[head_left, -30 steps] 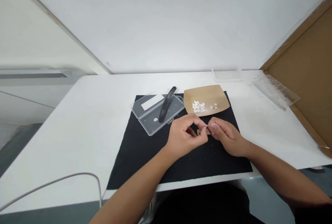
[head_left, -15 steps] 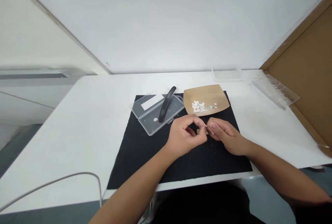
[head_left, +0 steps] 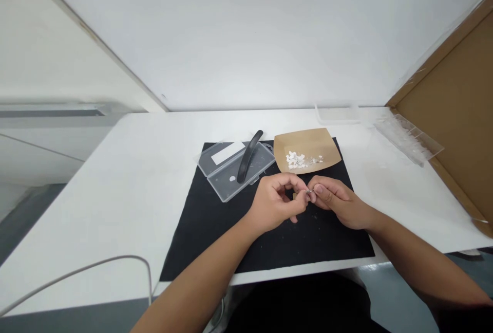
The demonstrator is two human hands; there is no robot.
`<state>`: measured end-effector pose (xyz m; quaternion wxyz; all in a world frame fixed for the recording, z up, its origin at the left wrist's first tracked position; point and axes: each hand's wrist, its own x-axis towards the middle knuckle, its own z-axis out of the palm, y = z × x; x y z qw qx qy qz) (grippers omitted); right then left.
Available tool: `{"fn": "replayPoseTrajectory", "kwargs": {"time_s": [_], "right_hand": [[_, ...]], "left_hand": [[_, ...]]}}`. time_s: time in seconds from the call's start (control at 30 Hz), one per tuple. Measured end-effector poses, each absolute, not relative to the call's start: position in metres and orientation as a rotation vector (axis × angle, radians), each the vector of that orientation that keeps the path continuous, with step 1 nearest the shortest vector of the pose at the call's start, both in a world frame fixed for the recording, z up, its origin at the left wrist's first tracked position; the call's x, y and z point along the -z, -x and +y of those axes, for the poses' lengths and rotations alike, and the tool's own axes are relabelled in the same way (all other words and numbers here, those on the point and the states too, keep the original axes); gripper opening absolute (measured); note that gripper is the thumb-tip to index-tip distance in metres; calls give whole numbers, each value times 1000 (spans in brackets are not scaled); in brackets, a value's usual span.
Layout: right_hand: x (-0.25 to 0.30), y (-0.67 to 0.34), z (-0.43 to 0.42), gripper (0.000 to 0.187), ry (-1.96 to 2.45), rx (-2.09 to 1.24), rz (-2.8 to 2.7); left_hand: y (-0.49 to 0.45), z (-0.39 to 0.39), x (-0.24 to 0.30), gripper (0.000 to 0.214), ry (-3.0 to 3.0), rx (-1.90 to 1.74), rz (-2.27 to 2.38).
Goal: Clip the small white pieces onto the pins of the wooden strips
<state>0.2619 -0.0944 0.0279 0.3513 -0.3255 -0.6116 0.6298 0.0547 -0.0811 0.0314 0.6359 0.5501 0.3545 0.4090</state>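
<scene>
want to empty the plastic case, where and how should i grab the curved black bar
Probably at mid-length, from above, pinching across its narrow width: the curved black bar is long and slim, lying slanted across the open plastic case.

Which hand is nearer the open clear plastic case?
Left. The left hand is just to the near right of the clear plastic case; the right hand is farther right, beyond the left.

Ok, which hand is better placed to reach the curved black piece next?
Probably the left hand: it's nearer the curved black piece, while the right hand is farther off. Both pinch at a tiny item.
</scene>
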Motion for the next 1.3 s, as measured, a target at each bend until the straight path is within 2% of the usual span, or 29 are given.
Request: {"fn": "replayPoseTrajectory", "kwargs": {"time_s": [0.27, 0.77, 1.3], "right_hand": [[-30, -268, -91, 34, 839, -1607, -1718], [-31, -277, -86, 25, 838, -1322, -2020], [-34, -274, -87, 31, 887, -1250, -2003]], "left_hand": [[-54, -79, -33, 19, -1219, -856, 773], [-53, -77, -29, 30, -1069, -846, 705], [-42, -77, -35, 24, -1377, -915, 570]]}}
